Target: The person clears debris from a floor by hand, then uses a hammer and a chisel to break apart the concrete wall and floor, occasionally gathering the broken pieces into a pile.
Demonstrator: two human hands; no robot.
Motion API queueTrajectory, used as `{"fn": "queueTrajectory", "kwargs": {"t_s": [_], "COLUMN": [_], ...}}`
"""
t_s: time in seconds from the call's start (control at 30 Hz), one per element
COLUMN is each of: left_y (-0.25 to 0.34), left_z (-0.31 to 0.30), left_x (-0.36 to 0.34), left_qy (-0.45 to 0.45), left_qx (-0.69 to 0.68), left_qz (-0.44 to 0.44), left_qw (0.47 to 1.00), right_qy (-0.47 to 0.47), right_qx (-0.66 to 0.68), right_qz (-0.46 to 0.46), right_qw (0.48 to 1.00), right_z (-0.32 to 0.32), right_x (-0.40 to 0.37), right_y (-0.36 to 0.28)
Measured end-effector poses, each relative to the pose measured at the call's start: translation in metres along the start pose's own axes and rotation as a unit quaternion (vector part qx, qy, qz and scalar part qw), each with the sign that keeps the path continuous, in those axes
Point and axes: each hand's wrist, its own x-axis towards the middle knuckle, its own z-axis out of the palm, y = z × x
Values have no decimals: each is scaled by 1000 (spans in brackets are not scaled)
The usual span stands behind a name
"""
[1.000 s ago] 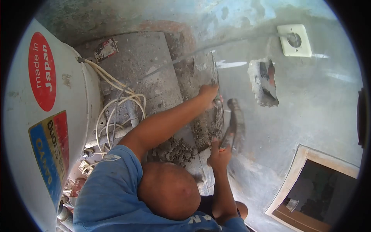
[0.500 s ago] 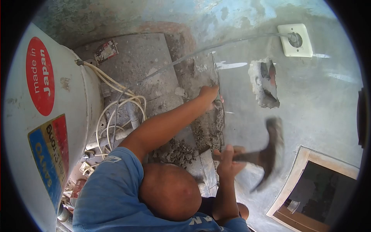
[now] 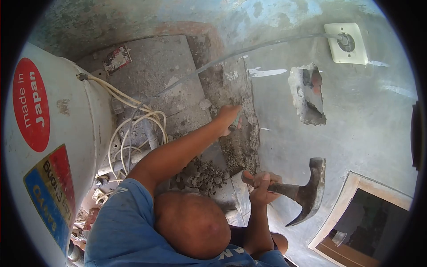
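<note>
My left hand is closed around a short metal chisel, most of it hidden by the fingers. It is just left of the rough, broken strip along the foot of the grey wall. My right hand grips the wooden handle of a claw hammer. The hammer head is out to the right, in front of the wall, with its claw pointing down in the view. Below my left hand, broken mortar rubble lies on the floor.
A rectangular hole is cut in the wall. Above it a socket has a grey cable running left. A large white container and coiled cables stand left. A framed opening is at lower right.
My left hand has drawn back left from the wall's broken edge with the chisel. The hammer head has moved lower in the view and is no longer blurred.
</note>
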Motion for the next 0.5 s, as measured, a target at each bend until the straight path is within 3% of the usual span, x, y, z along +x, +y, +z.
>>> {"fn": "queueTrajectory", "kwargs": {"t_s": [0.03,0.1,0.2,0.27,0.4,0.5], "left_y": [6,11,10,12,28,30], "left_z": [1,2,-3,-6,-11,-11], "left_x": [2,7,13,13,11,13], "left_qy": [-1,-3,-18,22,-17,-14], "left_qx": [18,36,-3,-23,-23,-28], "left_qz": [12,22,15,15,-16,-24], "left_qw": [1000,999,1000,999,999,999], "right_qy": [2,-41,-86,-111,-167,-119], "right_qx": [-1,-73,-111,-125,-123,-141], "right_qz": [1,-117,-171,-184,-185,-246], "right_qw": [1000,990,975,969,961,952], "right_z": [-3,-10,-10,-10,-7,1], "right_x": [0,1,5,7,13,11], "right_y": [1,1,-10,-18,-21,-10]}}
